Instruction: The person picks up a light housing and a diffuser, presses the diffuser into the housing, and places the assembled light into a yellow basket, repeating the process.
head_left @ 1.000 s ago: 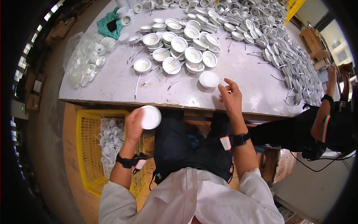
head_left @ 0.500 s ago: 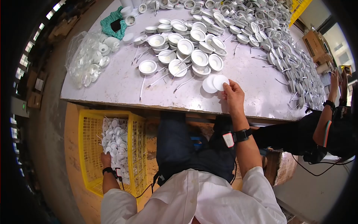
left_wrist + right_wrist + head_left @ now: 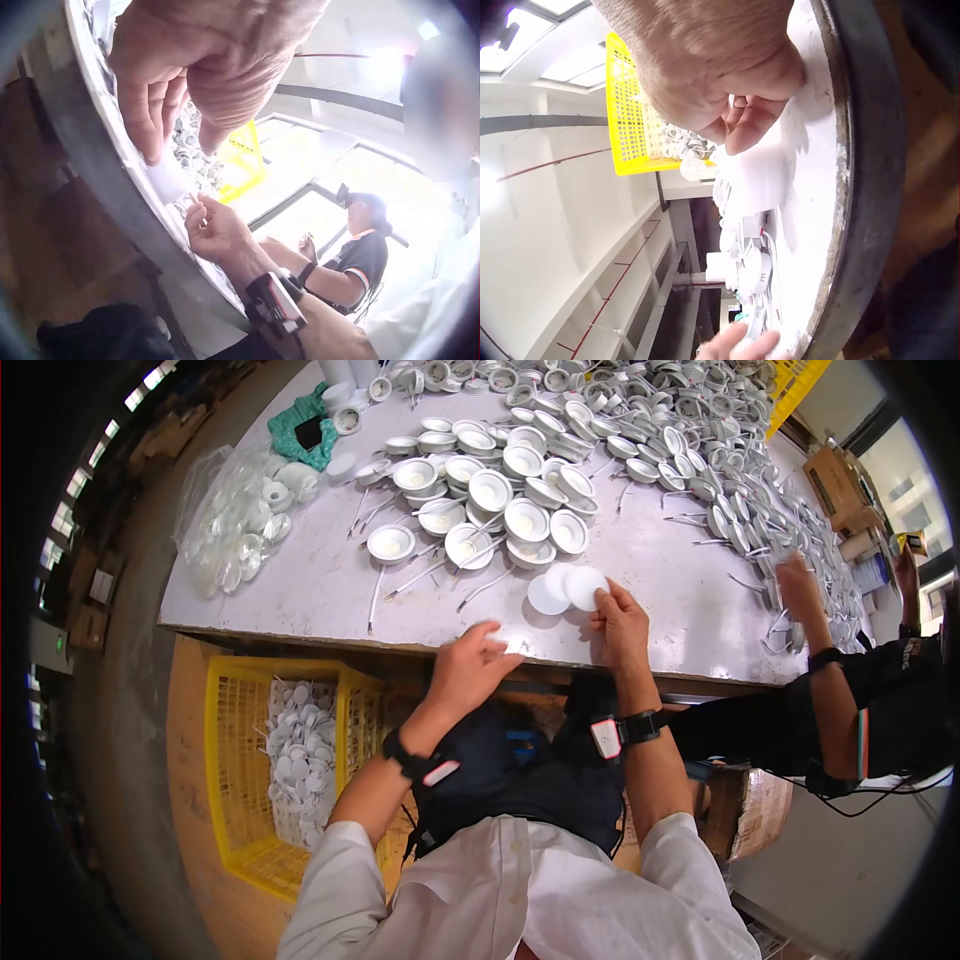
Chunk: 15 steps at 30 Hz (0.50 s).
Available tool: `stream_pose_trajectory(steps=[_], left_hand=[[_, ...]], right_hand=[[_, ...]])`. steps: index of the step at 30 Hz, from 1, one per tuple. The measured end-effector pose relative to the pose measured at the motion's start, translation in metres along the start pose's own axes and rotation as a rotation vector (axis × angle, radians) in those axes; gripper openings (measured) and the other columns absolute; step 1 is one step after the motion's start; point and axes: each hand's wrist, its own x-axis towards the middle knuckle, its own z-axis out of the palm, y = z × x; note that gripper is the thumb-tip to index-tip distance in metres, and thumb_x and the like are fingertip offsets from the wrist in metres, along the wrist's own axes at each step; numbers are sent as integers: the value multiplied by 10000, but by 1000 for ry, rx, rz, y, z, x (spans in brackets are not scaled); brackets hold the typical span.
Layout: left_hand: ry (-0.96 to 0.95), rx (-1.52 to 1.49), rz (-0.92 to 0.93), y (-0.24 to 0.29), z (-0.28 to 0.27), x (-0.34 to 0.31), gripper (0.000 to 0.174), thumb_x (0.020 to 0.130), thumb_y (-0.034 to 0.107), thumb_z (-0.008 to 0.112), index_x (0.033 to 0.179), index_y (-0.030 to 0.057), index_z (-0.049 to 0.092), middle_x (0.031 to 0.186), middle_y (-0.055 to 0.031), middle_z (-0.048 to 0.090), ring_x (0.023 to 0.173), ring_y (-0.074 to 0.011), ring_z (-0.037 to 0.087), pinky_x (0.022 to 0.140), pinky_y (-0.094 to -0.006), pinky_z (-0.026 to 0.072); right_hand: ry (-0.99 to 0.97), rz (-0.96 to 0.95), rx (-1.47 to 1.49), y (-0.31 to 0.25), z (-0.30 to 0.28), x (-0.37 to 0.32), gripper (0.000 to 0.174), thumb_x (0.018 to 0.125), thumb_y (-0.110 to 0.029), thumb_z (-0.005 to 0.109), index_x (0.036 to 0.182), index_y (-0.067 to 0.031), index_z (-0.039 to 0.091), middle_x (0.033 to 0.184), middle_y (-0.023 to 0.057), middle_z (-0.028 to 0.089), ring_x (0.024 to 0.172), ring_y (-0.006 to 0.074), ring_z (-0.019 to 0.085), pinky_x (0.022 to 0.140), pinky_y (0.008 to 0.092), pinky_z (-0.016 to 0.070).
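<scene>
My right hand (image 3: 625,625) pinches a thin white round disc (image 3: 587,589) between thumb and fingers, low over the table. Beneath and beside it, more white discs (image 3: 546,596) overlap on the tabletop. The left hand (image 3: 470,672) is at the table's front edge, its fingers loosely bent and holding nothing. In the left wrist view, the left fingers (image 3: 147,127) point down toward the tabletop, with the right hand (image 3: 217,231) just beyond. Behind the discs lies a cluster of white round lamp housings (image 3: 489,491) with cables trailing out.
A yellow crate (image 3: 342,760) of white discs (image 3: 300,750) stands below the table at left. On the table are a clear plastic bag (image 3: 240,525), a green bag (image 3: 290,435) and a large heap of lamp housings (image 3: 735,500). Another person's arm (image 3: 810,610) reaches in at right.
The left hand carried a white disc toward the crate, dipped into the crate, and has come back up emptied to the table edge. The right hand took hold of a disc and keeps it.
</scene>
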Motion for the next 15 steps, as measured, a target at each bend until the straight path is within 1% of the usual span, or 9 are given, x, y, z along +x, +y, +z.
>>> stream_pose_trajectory(steps=[1,2,4,5,7,8,10,13,15], left_hand=[[11,25,32,0,12,16,412,719,190,730,1032,-25,568,803,-173,660,686,-191,660,628,-280,511],[4,23,38,1,20,28,412,719,190,730,1032,-25,568,803,-173,660,686,-191,660,628,-280,511],[-6,120,133,4,32,49,382,726,137,718,1036,-29,570,771,-138,669,675,-150,650,608,-268,509],[-12,122,140,5,35,56,382,726,137,718,1036,-29,570,771,-138,669,675,-150,650,608,-268,509],[-21,170,172,6,40,66,372,719,141,718,1024,-20,577,773,-146,666,666,-177,657,603,-273,508],[-28,174,172,6,43,70,372,719,141,718,1024,-20,577,773,-146,666,666,-177,657,603,-273,508],[1,133,242,8,46,74,361,723,174,717,1007,-8,589,732,-139,663,646,-178,653,593,-269,503],[57,252,196,18,40,67,365,726,203,714,1002,-4,592,694,-128,660,623,-177,649,591,-261,498],[90,258,213,17,43,63,369,728,216,713,993,-11,592,670,-122,655,613,-169,647,582,-261,495]], right_hand=[[-35,13,-13,-3,2,-2,305,849,-102,586,1123,29,567,809,39,608,583,62,507,505,180,441],[-33,36,-21,-6,4,-4,301,847,-104,590,1116,33,575,788,32,607,572,58,497,496,178,437],[-49,51,-36,-12,3,-5,309,847,-102,590,1124,33,571,791,35,607,573,58,497,498,180,438],[-72,72,-53,-13,2,-5,316,846,-101,589,1132,34,568,794,38,607,573,58,496,499,182,439],[-82,76,-42,-12,1,-2,336,846,-97,585,1151,39,553,794,39,604,580,62,501,503,187,440],[-98,74,-55,-11,0,-1,341,845,-95,584,1154,43,549,783,37,599,576,65,503,503,190,441],[-114,75,-65,-9,0,-1,346,844,-93,582,1158,47,545,772,34,593,572,68,505,503,192,441],[-128,30,-112,-8,-1,0,361,838,-97,586,1166,46,539,746,33,582,559,72,505,498,199,442],[-110,-14,-147,-8,-2,0,377,833,-107,595,1172,46,534,724,32,573,552,70,506,495,204,444]])
